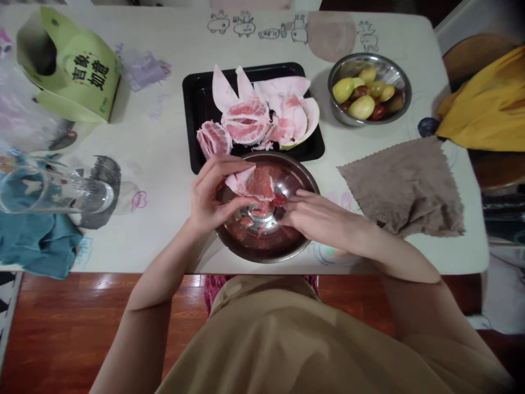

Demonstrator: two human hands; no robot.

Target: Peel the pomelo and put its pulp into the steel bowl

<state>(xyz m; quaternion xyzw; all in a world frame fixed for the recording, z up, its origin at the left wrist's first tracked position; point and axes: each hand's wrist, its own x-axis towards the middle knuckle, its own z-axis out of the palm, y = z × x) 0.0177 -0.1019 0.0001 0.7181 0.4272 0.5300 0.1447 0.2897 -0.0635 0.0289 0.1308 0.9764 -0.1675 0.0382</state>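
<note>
My left hand (211, 194) is closed around a pink pomelo segment (252, 183) with white membrane, held over a steel bowl (295, 243) at the table's near edge. My right hand (318, 216) reaches in from the right, its fingertips pinched on the flesh at the lower end of the same segment. Small pieces of pink flesh (256, 216) lie in the bowl's bottom. Behind the bowl, a black tray (192, 104) carries the opened pomelo (246, 117), a loose segment (213, 138) and peel.
A steel bowl of small green and red fruits (367, 90) stands at the back right. A brown cloth (406, 186) lies right of my hands. At the left are a green carton (74, 65), a glass jar on its side (49, 189) and a teal cloth (36, 243).
</note>
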